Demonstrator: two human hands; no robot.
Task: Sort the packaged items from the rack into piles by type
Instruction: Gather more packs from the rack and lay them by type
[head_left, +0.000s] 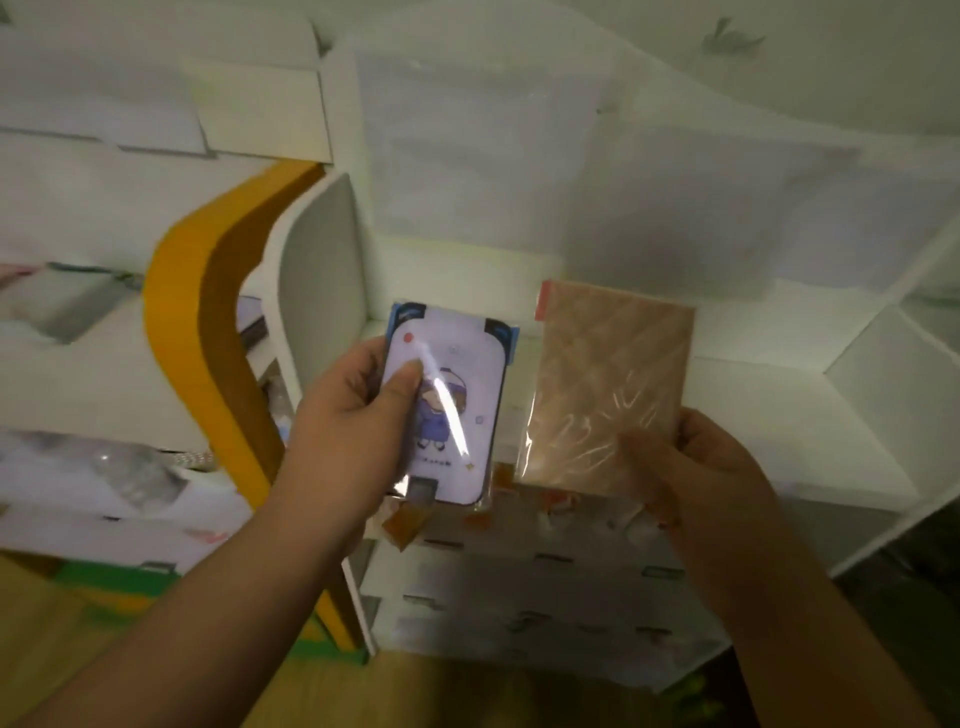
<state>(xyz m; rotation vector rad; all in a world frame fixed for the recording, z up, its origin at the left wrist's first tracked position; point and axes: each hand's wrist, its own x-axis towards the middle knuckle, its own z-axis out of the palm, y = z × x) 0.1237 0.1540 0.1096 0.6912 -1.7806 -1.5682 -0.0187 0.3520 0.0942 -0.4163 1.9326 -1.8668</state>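
Observation:
My left hand (353, 431) grips a clear-wrapped white card packet (457, 395) printed with a small cartoon figure, thumb pressed on its front. Beside it, my right hand (696, 467) holds a tan, glossy plastic-wrapped flat packet (608, 384) by its lower right corner. Both packets are held upright in front of a white rack (779, 415). Just below the two packets, several small orange-and-white packaged items (550, 506) lie on the rack's lower front ledge, partly hidden by the packets.
The white rack has open compartments (893, 374) to the right and large pale sheets (519, 171) standing at its back. A yellow-edged shelf unit (192, 312) with more wrapped goods (130, 473) stands at left. Wooden floor (467, 691) lies below.

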